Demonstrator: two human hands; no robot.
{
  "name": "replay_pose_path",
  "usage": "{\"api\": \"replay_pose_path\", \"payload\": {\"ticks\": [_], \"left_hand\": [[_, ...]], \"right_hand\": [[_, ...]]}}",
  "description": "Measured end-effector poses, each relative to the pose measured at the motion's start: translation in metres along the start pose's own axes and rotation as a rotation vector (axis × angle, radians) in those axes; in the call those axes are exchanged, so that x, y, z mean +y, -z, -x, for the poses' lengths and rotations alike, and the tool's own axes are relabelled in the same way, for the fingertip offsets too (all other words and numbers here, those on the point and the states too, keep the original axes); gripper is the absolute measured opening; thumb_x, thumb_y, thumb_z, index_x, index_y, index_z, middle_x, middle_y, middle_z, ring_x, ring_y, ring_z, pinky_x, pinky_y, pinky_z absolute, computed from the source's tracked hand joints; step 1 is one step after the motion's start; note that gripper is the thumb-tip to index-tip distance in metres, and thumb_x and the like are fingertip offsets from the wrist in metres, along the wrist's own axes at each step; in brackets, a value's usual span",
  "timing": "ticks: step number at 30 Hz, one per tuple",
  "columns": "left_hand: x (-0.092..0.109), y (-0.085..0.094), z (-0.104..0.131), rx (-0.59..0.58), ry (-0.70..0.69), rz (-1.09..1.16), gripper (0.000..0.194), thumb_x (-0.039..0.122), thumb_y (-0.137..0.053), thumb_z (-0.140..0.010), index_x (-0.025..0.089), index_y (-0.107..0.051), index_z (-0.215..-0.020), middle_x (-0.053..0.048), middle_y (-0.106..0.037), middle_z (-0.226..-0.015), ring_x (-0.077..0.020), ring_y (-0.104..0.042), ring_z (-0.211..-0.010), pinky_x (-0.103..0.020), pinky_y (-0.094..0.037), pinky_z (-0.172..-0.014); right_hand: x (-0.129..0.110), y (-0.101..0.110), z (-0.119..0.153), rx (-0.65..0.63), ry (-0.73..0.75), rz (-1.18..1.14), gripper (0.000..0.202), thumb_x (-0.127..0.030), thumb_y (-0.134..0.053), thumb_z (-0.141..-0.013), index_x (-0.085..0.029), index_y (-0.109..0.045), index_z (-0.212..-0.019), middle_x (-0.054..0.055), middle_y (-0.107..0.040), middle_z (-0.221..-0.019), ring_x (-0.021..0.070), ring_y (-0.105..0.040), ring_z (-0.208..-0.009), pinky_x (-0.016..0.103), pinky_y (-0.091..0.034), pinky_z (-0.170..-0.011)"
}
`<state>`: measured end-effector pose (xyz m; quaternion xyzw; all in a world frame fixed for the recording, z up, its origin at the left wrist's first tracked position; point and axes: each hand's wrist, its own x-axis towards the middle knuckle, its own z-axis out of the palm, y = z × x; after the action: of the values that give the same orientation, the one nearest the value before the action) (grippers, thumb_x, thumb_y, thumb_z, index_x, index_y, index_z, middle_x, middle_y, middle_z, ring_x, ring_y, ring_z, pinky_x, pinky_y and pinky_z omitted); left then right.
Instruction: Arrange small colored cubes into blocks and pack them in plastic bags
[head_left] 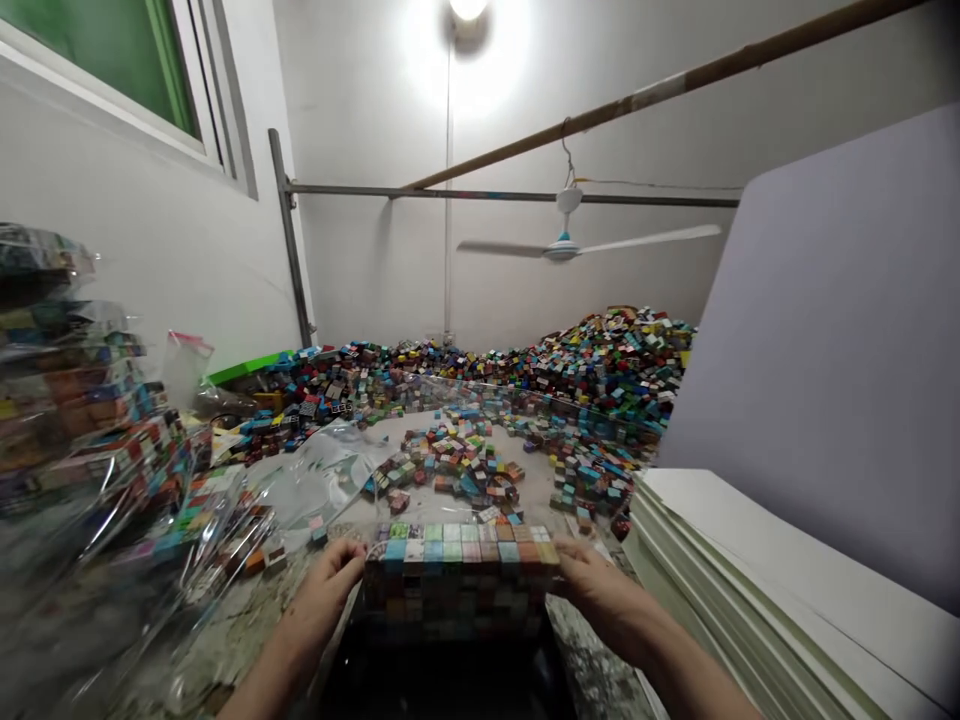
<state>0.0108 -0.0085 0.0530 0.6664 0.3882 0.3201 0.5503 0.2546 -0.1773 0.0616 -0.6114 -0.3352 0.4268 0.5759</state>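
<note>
A block made of many small coloured boxes packed in rows [465,575] stands at the bottom centre, above a dark surface [450,680]. Clear plastic film [487,400] rises behind the block and spreads over the pile. My left hand [337,575] is at the block's left end, fingers pinched together at the film's edge. At the right end, my right hand [589,580] has its fingers closed by the block's corner; its fingertips are blurred, and what they grip is hard to make out.
Loose small boxes [465,460] lie behind the block, below a large heap [622,360]. Film-wrapped stacks [105,400] stand left. White sheets [750,560] are piled right, near a pale panel [825,330]. A fan [562,248] hangs overhead.
</note>
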Motion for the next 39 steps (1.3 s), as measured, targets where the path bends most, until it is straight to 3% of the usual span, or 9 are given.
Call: {"api": "replay_pose_path", "payload": {"ticks": [5,10,18,23,27,30,34,36,39], "left_hand": [[0.003,-0.005,0.006,-0.005,0.066,0.148,0.026,0.043,-0.056,-0.064,0.018,-0.053,-0.073,0.0,-0.058,-0.074,-0.0172,-0.053,-0.074,-0.026,-0.041,-0.067],[0.005,-0.005,0.008,-0.09,0.109,0.248,0.03,0.046,-0.059,-0.064,0.02,-0.056,-0.079,-0.001,-0.063,-0.079,-0.0181,-0.056,-0.08,-0.027,-0.042,-0.073],[0.002,-0.004,0.005,-0.087,0.05,0.218,0.033,0.05,-0.059,-0.065,0.018,-0.059,-0.074,-0.001,-0.064,-0.074,-0.0162,-0.055,-0.072,-0.024,-0.041,-0.066],[-0.006,-0.005,0.002,-0.085,0.047,0.262,0.034,0.051,-0.062,-0.065,0.018,-0.057,-0.07,0.001,-0.062,-0.066,-0.0153,-0.055,-0.066,-0.023,-0.042,-0.061],[-0.013,-0.004,0.004,-0.086,-0.002,0.329,0.038,0.052,-0.051,-0.077,0.018,-0.06,-0.091,-0.005,-0.066,-0.09,-0.019,-0.059,-0.087,-0.028,-0.044,-0.078],[-0.016,-0.002,0.009,-0.126,-0.123,0.397,0.05,0.054,-0.044,-0.082,0.022,-0.049,-0.12,-0.006,-0.052,-0.126,-0.0204,-0.044,-0.118,-0.033,-0.032,-0.1],[-0.014,0.002,0.014,-0.285,-0.241,0.375,0.078,0.05,-0.065,-0.068,0.028,-0.03,-0.134,-0.003,-0.029,-0.144,-0.0227,-0.025,-0.132,-0.036,-0.022,-0.107],[-0.009,0.001,0.015,-0.31,-0.244,0.323,0.083,0.046,-0.07,-0.064,0.029,-0.03,-0.135,-0.003,-0.031,-0.143,-0.0257,-0.027,-0.131,-0.039,-0.025,-0.106],[-0.002,-0.003,0.014,-0.231,-0.213,0.205,0.086,0.039,-0.075,-0.058,0.026,-0.034,-0.133,-0.005,-0.044,-0.134,-0.0296,-0.036,-0.125,-0.042,-0.03,-0.102]], "right_hand": [[0.005,0.005,-0.001,0.009,-0.009,0.017,0.036,-0.051,-0.06,-0.067,-0.019,-0.065,-0.085,0.006,-0.065,-0.096,0.023,-0.054,-0.097,0.039,-0.037,-0.087],[0.004,0.006,-0.001,0.043,-0.021,0.057,0.035,-0.05,-0.057,-0.07,-0.022,-0.065,-0.09,0.004,-0.065,-0.096,0.0219,-0.054,-0.097,0.038,-0.038,-0.086],[-0.012,0.001,-0.002,-0.08,0.044,0.072,0.034,-0.047,-0.059,-0.072,-0.02,-0.068,-0.089,0.005,-0.069,-0.089,0.0227,-0.058,-0.087,0.037,-0.039,-0.085],[-0.011,0.002,-0.005,-0.056,0.051,0.095,0.034,-0.045,-0.061,-0.071,-0.019,-0.068,-0.092,0.005,-0.069,-0.093,0.0254,-0.059,-0.091,0.04,-0.039,-0.088],[-0.004,0.002,-0.004,0.032,0.022,0.028,0.038,-0.05,-0.057,-0.074,-0.022,-0.065,-0.099,0.005,-0.064,-0.111,0.0259,-0.053,-0.108,0.038,-0.036,-0.095],[0.003,0.0,0.008,0.174,-0.023,-0.088,0.046,-0.057,-0.054,-0.073,-0.027,-0.06,-0.107,0.001,-0.056,-0.124,0.0258,-0.043,-0.119,0.037,-0.038,-0.097],[0.011,-0.005,0.027,0.227,-0.031,-0.202,0.062,-0.066,-0.046,-0.072,-0.031,-0.045,-0.124,-0.001,-0.043,-0.136,0.0231,-0.036,-0.126,0.035,-0.041,-0.097],[0.011,-0.008,0.031,0.227,0.001,-0.112,0.073,-0.062,-0.055,-0.068,-0.032,-0.033,-0.131,0.001,-0.036,-0.141,0.0233,-0.033,-0.127,0.035,-0.035,-0.101],[0.005,-0.012,0.027,0.164,0.083,0.062,0.093,-0.053,-0.069,-0.059,-0.033,-0.022,-0.136,0.004,-0.03,-0.144,0.0267,-0.031,-0.128,0.037,-0.032,-0.103]]}}
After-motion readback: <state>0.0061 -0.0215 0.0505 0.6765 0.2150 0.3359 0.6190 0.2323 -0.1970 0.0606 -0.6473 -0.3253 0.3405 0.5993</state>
